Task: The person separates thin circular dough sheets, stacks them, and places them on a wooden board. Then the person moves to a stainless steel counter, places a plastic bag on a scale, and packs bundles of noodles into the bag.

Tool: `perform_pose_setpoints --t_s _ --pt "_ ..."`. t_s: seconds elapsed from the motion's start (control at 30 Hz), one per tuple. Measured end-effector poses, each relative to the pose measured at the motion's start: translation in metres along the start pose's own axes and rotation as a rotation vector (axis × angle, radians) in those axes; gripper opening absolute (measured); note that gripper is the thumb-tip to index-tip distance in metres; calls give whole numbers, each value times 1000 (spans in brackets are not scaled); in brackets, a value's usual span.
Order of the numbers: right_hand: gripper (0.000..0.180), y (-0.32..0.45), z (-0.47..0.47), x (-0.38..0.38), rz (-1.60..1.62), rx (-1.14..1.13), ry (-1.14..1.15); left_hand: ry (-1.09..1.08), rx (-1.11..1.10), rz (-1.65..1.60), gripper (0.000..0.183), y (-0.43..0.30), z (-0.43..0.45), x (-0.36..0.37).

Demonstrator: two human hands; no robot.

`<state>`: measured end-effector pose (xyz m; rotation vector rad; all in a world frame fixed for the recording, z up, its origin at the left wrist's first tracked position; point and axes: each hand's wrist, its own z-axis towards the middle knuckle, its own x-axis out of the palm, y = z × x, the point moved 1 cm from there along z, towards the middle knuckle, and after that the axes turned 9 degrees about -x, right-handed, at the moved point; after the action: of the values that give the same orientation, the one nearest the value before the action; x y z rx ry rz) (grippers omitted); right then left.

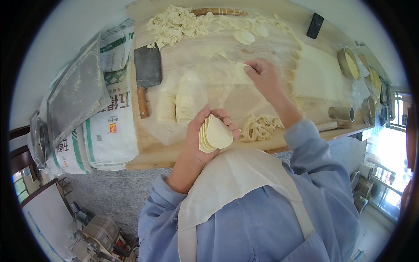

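Note:
A stack of thin round dough wrappers (220, 133) rests in my left hand (196, 131), with its fingers curled round the far edge. My right hand (263, 77) pinches a single dough wrapper (241, 72) just above the floured wooden board (226, 95). Left of my left hand, two rows of stacked wrappers (184, 108) lie in a clear plastic bag (168, 134). A few loose wrappers (245, 37) lie farther back. Twisted dough strips (260, 127) sit near the front edge, and a rolled dough sheet (317, 72) covers the right part of the board.
A cleaver (148, 66) with a wooden handle lies at the left. Dough scraps (178, 26) and a bundled straw brush (219, 12) are at the back, a phone (315, 26) at the back right. A metal bowl (349, 63), a metal cylinder (341, 113) and a brush (330, 126) stand or lie right. Printed sacks (109, 140) adjoin the board.

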<state>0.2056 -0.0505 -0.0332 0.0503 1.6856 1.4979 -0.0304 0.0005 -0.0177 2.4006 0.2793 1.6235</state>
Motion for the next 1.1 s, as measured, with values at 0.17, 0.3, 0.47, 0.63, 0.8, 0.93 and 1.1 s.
perform_pose_setpoints --t_s 0.17,0.3,0.47,0.63,0.8,0.93,1.1 --pt "16 -73 49 60 -279 -242 -43 -192 308 508 43 4 -8 9" --pt "14 -173 51 108 -601 -773 -103 39 41 69 44 1 2 4" --pt "15 -124 5 112 -338 -431 172 -189 437 501 45 -1 -3 12" --pt "15 9 -25 35 -90 -115 66 116 221 92 44 -13 12 -6" --pt "15 98 -75 0 -64 -593 -41 -87 432 533 44 -4 7 10" --pt "19 84 -92 14 289 -467 30 -115 541 931 35 -10 15 15" --pt "46 63 -113 46 -94 -547 166 -209 847 1631 60 -11 1 -20"
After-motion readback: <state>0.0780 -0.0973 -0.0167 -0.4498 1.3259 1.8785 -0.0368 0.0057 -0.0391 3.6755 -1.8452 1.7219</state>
